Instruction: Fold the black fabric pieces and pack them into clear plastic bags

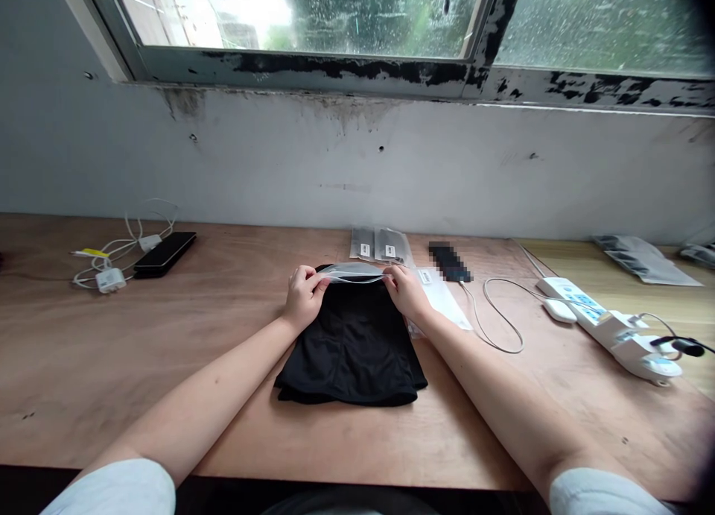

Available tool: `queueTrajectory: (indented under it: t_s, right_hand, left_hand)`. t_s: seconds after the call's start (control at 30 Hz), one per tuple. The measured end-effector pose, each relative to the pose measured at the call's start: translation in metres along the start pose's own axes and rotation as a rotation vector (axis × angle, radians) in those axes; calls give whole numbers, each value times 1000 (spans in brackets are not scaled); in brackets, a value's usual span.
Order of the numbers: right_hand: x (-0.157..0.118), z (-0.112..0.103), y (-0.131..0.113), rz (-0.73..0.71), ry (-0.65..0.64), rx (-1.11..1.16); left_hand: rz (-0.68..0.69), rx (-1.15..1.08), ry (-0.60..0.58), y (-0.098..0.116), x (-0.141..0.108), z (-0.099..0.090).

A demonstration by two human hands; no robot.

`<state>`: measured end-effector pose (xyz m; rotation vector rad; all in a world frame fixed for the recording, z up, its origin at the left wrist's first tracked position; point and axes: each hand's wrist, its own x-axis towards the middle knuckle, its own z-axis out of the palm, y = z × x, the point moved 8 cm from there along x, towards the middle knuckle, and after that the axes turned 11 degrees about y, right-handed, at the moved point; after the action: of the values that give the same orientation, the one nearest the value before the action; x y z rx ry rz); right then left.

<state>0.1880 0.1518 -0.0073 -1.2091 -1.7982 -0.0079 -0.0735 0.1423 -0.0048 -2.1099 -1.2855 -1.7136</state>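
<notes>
Black cloth garment (351,343) lies on the wooden desk (139,373), in front of the person, narrower at the far end and flared toward the near edge of the desk. Its near hem shows two layers, slightly offset. Clear plastic bag (353,273) is stretched across the garment's far end; whether any cloth sits inside the bag cannot be told.

Left hand (304,299): thumb and fingers closed on the left end of the bag's edge. Right hand (407,290): same pinch at the right end. The edge between them runs nearly level, bowed slightly toward the person. Both forearms reach in from the near side, pale sleeves at the elbows.

Just beyond the bag, two labelled packets (380,245) lie side by side. A pale plastic sleeve (447,299) with a label lies partly under the right hand and forearm. Near it, a dark object (450,262), pixelated, has a white cable (506,349) at its near end. Further right: white power strip (581,302) with plugs fitted at its near end. Well apart on the left: black case (166,254), beside coiled white leads (134,239) and a charger (110,279).
</notes>
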Motion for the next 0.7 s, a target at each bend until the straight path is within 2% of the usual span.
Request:
queueTrajectory:
  t_s: [0.23, 0.43, 0.53, 0.63, 0.7]
  right_hand:
    - [1, 3, 0, 10, 8, 32]
    - [2, 6, 4, 138, 70, 238]
    - [0, 15, 12, 332, 21, 405]
    - [-4, 25, 18, 614, -37, 722]
    - [-5, 27, 19, 795, -11, 936]
  left_hand:
    - [-26, -25, 10, 0, 0, -4]
    - [70, -78, -31, 15, 1, -6]
    - [94, -100, -34, 18, 1, -6]
    - [88, -130, -71, 18, -1, -3]
    - [89, -159, -120, 20, -2, 0]
